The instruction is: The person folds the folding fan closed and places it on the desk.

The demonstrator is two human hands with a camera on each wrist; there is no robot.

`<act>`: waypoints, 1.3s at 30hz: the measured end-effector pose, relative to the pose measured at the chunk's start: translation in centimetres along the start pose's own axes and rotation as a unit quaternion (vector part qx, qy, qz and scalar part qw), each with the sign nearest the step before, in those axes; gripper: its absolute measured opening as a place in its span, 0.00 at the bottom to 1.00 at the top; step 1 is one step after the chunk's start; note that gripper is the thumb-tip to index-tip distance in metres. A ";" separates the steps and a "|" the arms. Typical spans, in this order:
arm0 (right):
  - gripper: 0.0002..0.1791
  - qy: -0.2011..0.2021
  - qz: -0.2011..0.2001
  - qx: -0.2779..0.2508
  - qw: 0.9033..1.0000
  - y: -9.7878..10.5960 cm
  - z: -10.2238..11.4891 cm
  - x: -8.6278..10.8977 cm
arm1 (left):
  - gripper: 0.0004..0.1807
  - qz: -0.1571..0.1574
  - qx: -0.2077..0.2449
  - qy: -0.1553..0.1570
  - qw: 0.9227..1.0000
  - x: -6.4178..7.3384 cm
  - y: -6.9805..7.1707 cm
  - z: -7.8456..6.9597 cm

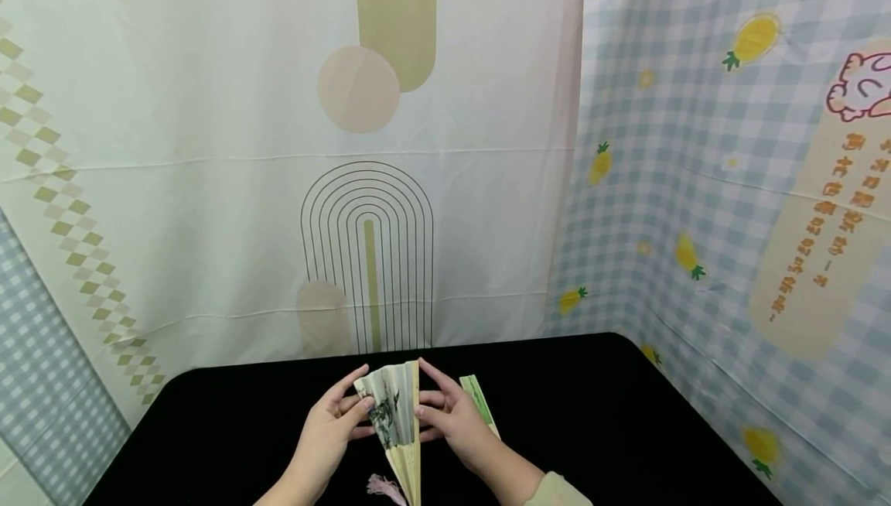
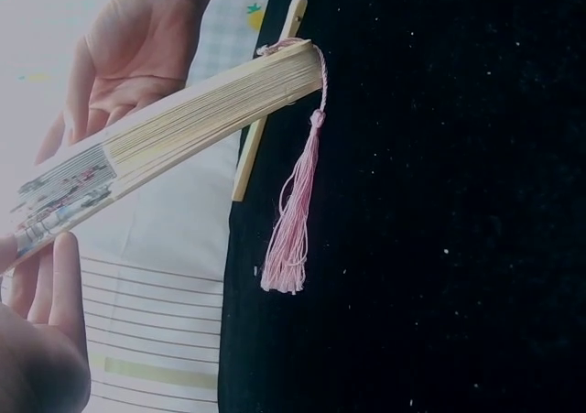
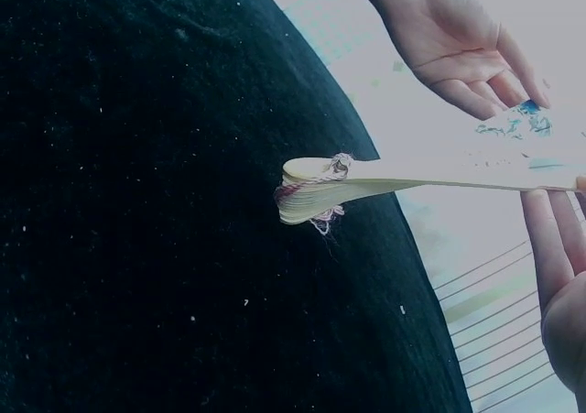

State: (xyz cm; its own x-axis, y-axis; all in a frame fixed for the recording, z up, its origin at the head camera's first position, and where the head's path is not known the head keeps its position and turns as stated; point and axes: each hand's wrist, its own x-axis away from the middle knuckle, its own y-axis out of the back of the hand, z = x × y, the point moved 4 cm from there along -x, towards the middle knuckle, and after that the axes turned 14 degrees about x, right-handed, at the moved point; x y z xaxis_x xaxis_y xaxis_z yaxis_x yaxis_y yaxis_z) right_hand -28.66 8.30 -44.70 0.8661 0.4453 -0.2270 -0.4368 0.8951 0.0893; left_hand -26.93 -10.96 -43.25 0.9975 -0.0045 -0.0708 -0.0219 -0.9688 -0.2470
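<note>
A partly spread folding fan (image 1: 399, 405) with a painted pale leaf and bamboo-coloured ribs is held up between both hands, its narrow end pointing down toward me. My left hand (image 1: 334, 422) pinches the fan's left edge between thumb and fingers. On the opposite edge, my right hand (image 1: 451, 417) grips the outer rib, thumb in front. A pink tassel (image 2: 298, 216) hangs by a cord from the pivot end. The right wrist view shows the stacked ribs (image 3: 316, 193) at that end, with the leaf washed out by glare.
Beyond my right hand, a narrow green strip-like thing (image 1: 478, 400) with a pale end lies on the black table (image 1: 599, 413). In the left wrist view a pale wooden stick (image 2: 249, 161) shows behind the fan. Patterned cloths (image 1: 209, 258) hang behind and beside the table.
</note>
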 end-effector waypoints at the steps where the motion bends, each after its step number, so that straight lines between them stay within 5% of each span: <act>1: 0.40 0.000 0.000 0.000 1.000 0.0 0.0 0.0 | 0.27 0.002 0.002 0.001 1.000 0.0 0.0 0.0; 39: 0.40 0.003 0.002 0.002 1.000 0.0 -0.4 -0.1 | 0.33 0.049 0.004 0.005 0.999 0.5 -0.5 0.2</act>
State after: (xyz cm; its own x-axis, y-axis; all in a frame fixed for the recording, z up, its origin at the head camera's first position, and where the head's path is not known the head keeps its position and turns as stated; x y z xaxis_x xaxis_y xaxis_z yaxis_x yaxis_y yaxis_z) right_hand -28.85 8.25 -45.05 0.8635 0.4480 -0.2318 -0.4384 0.8938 0.0943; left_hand -26.46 -10.45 -43.39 0.9912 -0.1009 -0.0861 -0.1193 -0.9619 -0.2461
